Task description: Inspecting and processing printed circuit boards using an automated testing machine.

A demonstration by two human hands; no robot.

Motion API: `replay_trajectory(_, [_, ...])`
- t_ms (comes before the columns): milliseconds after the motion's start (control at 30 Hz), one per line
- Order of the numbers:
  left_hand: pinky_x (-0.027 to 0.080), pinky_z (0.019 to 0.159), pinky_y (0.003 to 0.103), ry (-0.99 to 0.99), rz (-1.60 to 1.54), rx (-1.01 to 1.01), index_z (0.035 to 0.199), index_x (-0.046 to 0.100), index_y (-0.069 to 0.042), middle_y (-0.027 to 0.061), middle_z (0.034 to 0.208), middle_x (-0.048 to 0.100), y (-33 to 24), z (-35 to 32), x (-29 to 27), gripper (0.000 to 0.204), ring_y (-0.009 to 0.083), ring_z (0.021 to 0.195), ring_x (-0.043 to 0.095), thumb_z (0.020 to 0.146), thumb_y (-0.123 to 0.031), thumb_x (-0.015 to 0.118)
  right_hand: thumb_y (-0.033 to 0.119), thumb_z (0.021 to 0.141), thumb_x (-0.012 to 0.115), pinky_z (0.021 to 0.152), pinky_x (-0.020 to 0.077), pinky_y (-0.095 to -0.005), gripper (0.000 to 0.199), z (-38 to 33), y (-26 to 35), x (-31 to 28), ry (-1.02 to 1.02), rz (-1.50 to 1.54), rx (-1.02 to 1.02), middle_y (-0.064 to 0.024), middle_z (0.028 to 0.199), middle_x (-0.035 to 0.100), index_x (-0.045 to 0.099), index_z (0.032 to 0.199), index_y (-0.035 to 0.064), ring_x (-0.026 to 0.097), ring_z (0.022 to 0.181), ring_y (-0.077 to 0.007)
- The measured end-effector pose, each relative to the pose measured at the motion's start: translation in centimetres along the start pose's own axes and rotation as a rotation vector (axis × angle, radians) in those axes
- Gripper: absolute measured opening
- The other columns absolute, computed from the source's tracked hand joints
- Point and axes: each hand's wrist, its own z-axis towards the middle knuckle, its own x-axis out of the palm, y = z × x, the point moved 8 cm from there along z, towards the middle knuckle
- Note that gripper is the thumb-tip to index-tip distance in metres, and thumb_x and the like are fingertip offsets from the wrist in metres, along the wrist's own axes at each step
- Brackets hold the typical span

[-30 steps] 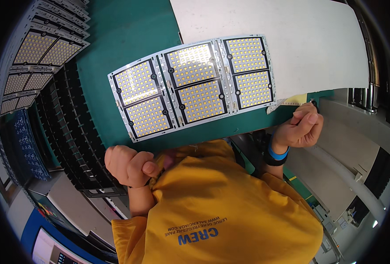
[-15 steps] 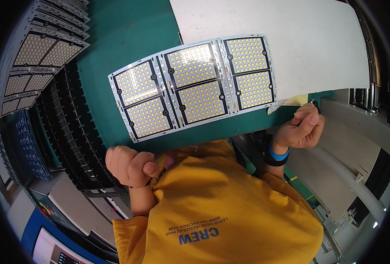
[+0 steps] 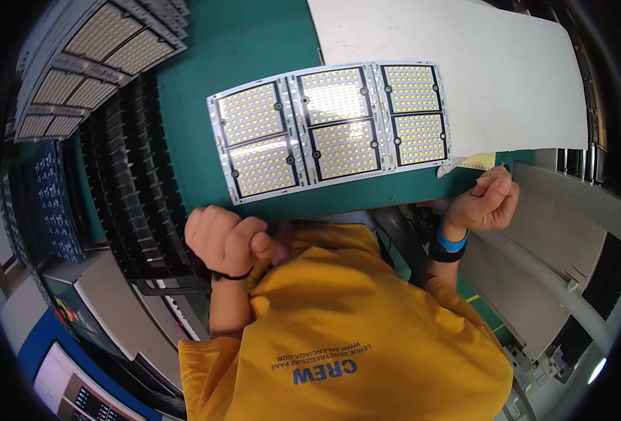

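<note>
An LED circuit board panel (image 3: 303,140), white with black-framed blocks of small yellow LEDs, lies on the green mat (image 3: 191,158) and overlaps a white sheet (image 3: 457,42). My left hand (image 3: 223,238) is curled into a fist at the mat's near edge, below the panel's left corner and apart from it. My right hand (image 3: 489,202) is pinched closed at the right near corner, beside a pale yellow strip with markings (image 3: 480,162). Whether either hand holds anything small is hidden by the fingers. A blue and black band (image 3: 452,243) circles my right wrist.
More LED panels (image 3: 103,42) stand in a row at far left. Black slotted racks (image 3: 131,175) run beside the mat. Blue boards (image 3: 58,203) stand further left, above a grey machine (image 3: 110,291) and a screen (image 3: 65,386). A grey machine surface (image 3: 556,203) borders the right.
The whole view has shifted, so the panel and racks appear further right. Both hands stay closed near the mat's edge; more of the left wrist, with a dark band, now shows.
</note>
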Motion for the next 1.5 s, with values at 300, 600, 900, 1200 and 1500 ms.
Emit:
replay_trajectory(300, [0.027, 0.044, 0.032, -0.047, -0.015, 0.050, 0.066, 0.049, -0.011, 0.0013, 0.053, 0.041, 0.0, 0.0, -0.2, 0.033, 0.0199, 0.043, 0.039, 0.095, -0.027, 0.046, 0.006, 0.069, 0.075, 0.071, 0.0456, -0.0291, 0.034, 1.5, 5.6, 7.1, 0.863, -0.232, -0.195, -0.0108, 0.098, 0.060, 0.059, 0.100, 0.0046, 0.056, 0.084, -0.0219])
replay_trajectory(600, [0.030, 0.046, 0.035, -0.076, -0.096, 0.078, 0.070, 0.049, -0.009, 0.0037, 0.056, 0.044, 0.3, -0.7, -1.2, 0.031, 0.0234, 0.048, 0.044, 0.096, -0.025, 0.043, 0.024, 0.070, 0.073, 0.097, 0.0419, -0.0388, 0.056, -0.8, 7.7, 11.7, 1.331, -0.381, -0.601, -0.0143, 0.127, 0.051, 0.053, 0.121, 0.0106, 0.048, 0.120, -0.0316])
replay_trajectory(900, [0.030, 0.049, 0.034, -0.329, -0.279, 0.123, 0.062, 0.040, -0.010, 0.0064, 0.059, 0.036, 0.6, -2.3, -2.2, 0.044, 0.0238, 0.049, 0.038, 0.098, -0.036, 0.038, 0.013, 0.083, 0.055, 0.071, 0.0511, -0.0355, 0.020, 5.2, 11.8, 12.7, 1.204, -0.342, -0.763, -0.0115, 0.085, 0.065, 0.060, 0.102, 0.0079, 0.064, 0.080, -0.0250])
replay_trajectory(1200, [0.033, 0.053, 0.034, -0.235, -0.255, 0.100, 0.063, 0.040, -0.010, 0.0062, 0.063, 0.037, 0.6, -1.8, -2.3, 0.043, 0.0243, 0.055, 0.042, 0.096, -0.037, 0.040, 0.015, 0.087, 0.056, 0.071, 0.0492, -0.0347, 0.016, 4.0, 3.9, 19.6, 1.464, -0.243, -0.342, -0.0093, 0.078, 0.063, 0.063, 0.101, 0.0100, 0.063, 0.079, -0.0258])
replay_trajectory(1500, [0.034, 0.053, 0.036, -0.115, -0.201, 0.097, 0.066, 0.043, -0.011, 0.0064, 0.064, 0.040, 0.4, -1.5, -1.5, 0.035, 0.0258, 0.055, 0.043, 0.094, -0.033, 0.043, 0.027, 0.096, 0.044, 0.103, 0.0270, -0.0608, 0.053, 4.6, -3.8, 18.9, 1.441, -0.789, -0.178, -0.0117, 0.151, 0.019, 0.023, 0.145, 0.0270, 0.018, 0.135, -0.0456])
